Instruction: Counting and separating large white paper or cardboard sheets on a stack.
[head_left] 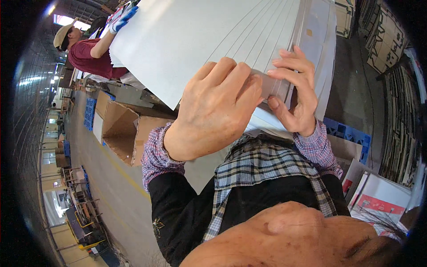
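A stack of large white sheets with thin scored lines lies in front of me. My left hand curls its fingers over the stack's near edge, its back toward the camera. My right hand pinches the same edge from the right, thumb underneath and fingers spread on top. Both wrists wear plaid cuffs over black sleeves. At the far end of the sheets, a co-worker in a red shirt rests a blue and white gloved hand on them.
Open brown cardboard boxes stand on the floor to the left, next to blue crates. More blue crates and white cartons with red patches sit at the right. Flat cardboard stacks lean at the upper right.
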The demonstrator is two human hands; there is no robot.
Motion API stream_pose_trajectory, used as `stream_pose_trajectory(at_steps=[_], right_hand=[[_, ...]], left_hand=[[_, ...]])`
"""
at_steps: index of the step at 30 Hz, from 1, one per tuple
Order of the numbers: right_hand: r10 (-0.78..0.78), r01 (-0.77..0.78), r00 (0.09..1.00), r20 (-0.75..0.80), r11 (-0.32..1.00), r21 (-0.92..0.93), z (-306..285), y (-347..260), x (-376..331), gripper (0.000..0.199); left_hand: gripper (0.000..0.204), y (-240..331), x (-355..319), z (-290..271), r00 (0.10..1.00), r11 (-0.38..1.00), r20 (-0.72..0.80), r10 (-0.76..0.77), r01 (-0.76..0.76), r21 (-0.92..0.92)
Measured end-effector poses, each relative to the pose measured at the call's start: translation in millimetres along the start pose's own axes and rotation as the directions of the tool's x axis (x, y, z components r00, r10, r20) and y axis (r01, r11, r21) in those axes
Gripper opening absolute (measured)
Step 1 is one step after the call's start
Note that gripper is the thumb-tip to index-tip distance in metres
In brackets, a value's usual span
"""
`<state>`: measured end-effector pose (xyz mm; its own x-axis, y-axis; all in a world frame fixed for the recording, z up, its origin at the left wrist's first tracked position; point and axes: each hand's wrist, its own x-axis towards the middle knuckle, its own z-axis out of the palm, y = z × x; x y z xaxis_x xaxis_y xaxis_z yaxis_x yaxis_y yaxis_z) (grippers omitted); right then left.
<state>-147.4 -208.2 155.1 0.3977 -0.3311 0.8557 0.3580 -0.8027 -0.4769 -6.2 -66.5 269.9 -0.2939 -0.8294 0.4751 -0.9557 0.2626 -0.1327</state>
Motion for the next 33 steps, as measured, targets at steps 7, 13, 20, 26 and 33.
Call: stream_pose_trajectory(at_steps=[7, 13, 20, 26, 33], right_hand=[[-0.001, 0.009, 0.989, -0.150, 0.999, 0.050, 10, 0, -4, 0.044], [-0.097, 0.092, 0.995, -0.037, 0.990, -0.111, 8, 0, -2, 0.035], [-0.151, 0.140, 0.988, -0.045, 0.974, -0.180, 11, 5, -4, 0.038], [-0.122, 0.119, 0.993, -0.007, 0.981, -0.153, 7, 5, -4, 0.036], [0.055, -0.063, 0.996, 0.066, 0.989, 0.137, -15, 4, -3, 0.025]], left_hand=[[0.024, -1, 1, -1, 0.995, 0.999, -0.096, -0.020, 0.023, 0.029], [0.018, 7, 20, 13, 0.991, 0.995, -0.126, -0.037, 0.048, 0.082], [0.018, -1, 17, 27, 0.969, 1.000, -0.246, 0.017, -0.019, -0.009], [0.025, -8, 4, 17, 0.990, 0.997, -0.130, 0.052, -0.045, 0.058], [0.029, -3, 3, -8, 0.998, 0.995, 0.020, -0.063, 0.065, -0.081]])
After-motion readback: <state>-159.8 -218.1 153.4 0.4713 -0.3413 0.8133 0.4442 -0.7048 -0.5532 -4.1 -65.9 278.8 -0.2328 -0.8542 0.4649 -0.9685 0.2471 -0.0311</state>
